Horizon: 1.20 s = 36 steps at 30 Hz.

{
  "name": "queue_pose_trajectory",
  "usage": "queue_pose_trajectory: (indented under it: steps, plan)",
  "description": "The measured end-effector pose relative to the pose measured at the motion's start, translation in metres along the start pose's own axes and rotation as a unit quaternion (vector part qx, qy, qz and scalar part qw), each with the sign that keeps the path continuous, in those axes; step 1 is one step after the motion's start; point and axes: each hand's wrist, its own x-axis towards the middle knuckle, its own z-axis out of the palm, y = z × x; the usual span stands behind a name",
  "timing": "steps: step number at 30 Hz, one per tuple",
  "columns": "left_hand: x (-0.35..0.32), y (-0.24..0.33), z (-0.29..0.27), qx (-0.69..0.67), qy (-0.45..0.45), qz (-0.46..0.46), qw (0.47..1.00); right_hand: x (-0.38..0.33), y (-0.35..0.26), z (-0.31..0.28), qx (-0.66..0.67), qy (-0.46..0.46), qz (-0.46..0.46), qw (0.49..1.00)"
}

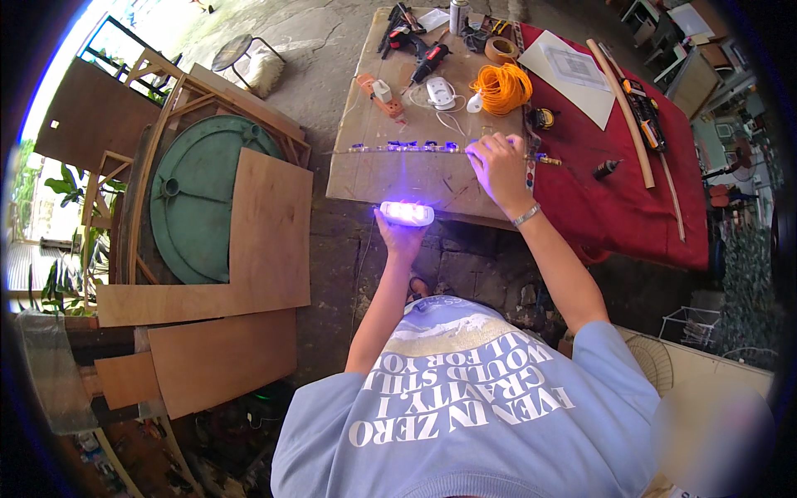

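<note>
My left hand [402, 241] holds a small white UV lamp [407, 213], lit and glowing violet, just off the near edge of the table. A thin strand of small pieces [423, 147] lies stretched across the tabletop ahead of it, catching violet light. At the strand's right part, my right hand [501, 170] is closed with its fingertips pinched on it. More of the strand shows beyond that hand, with yellowish metal bits. The exact make of the small pieces is too fine to tell.
On the brown-covered table [353, 178] are a coil of orange cord [503, 89], a white plug adapter [441, 93], a black-red power tool [430, 63] and a tape roll [501, 50]. A red cloth [581, 191] bears a wooden rod [623, 112]. Plywood sheets [270, 236] stand left.
</note>
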Motion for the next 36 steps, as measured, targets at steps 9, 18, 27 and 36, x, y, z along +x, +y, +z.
queue_pose_trajectory:
  steps: [9,18,27,36]
  plan:
    - [0.049,-0.036,0.040,0.088,0.114,-0.037,0.989,0.045,0.025,0.006,-0.003,0.010,0.026,1.000]
    - [0.066,-0.003,0.043,0.105,0.090,-0.016,0.990,0.064,0.036,0.012,0.003,0.016,0.038,0.999]
    - [0.070,0.021,0.017,0.112,0.092,-0.008,0.989,0.068,0.032,0.013,0.008,0.009,0.049,0.999]
    - [0.071,0.017,0.012,0.094,0.075,0.007,0.993,0.072,0.038,0.015,0.012,0.001,0.043,0.999]
